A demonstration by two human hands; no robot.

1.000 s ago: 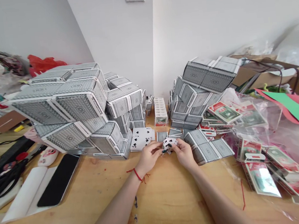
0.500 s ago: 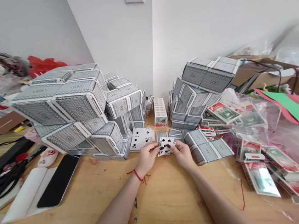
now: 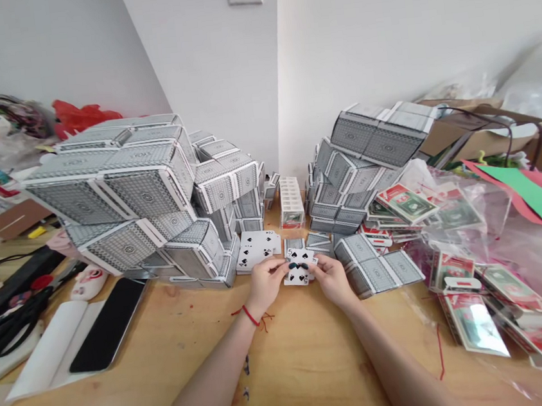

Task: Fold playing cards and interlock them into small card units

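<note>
Between my two hands is a pair or small bunch of playing cards [image 3: 298, 256], faces up, with a five of spades on top. My left hand [image 3: 268, 283] pinches the cards from the left, thumb on the face. My right hand [image 3: 331, 277] pinches them from the right in the same way. Just behind my left hand lies a pile of face-up spade cards [image 3: 252, 246], a four among them. Folded card boxes [image 3: 373, 266] with grey patterned backs sit close to the right of my right hand.
Tall stacks of card-built blocks rise at left [image 3: 147, 183] and right [image 3: 375, 140]. A clear case [image 3: 292, 210] stands between them. Red-and-green card packs [image 3: 472, 324] and plastic wrap lie at right. A black phone [image 3: 107, 323] and scissors [image 3: 19, 323] lie at left.
The five of spades has straightened and now shows more of its lower half between my fingers. Both hands stay in nearly the same place.
</note>
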